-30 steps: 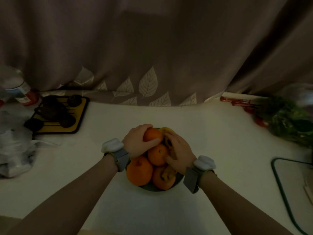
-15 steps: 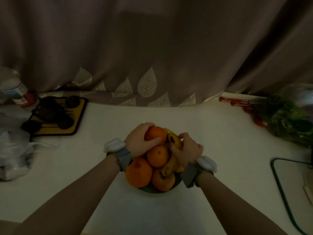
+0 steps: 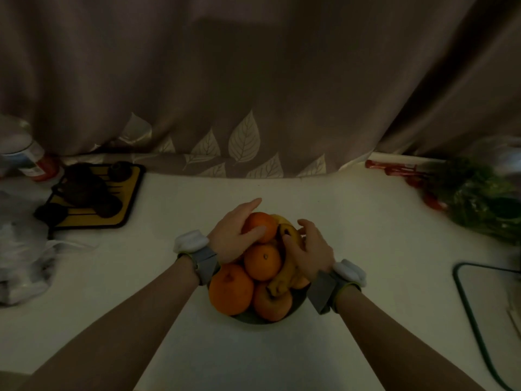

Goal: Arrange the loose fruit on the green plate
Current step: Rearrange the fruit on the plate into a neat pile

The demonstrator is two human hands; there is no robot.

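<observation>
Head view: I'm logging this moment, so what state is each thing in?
Left hand: cups the top orange.
Right hand: fingers spread, rests on the banana.
Green plate: piled with fruit.
Yellow tray: holds dark round items.

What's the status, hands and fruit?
Left hand cupping the top orange. Right hand resting on the banana, fingers loose. Fruit heaped on the green plate. Nothing in the way.

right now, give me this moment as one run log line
stage: steadying fruit pile | left hand: holds top orange | right hand: rests on banana | green plate: heaped | loose fruit on table: none seen
</observation>
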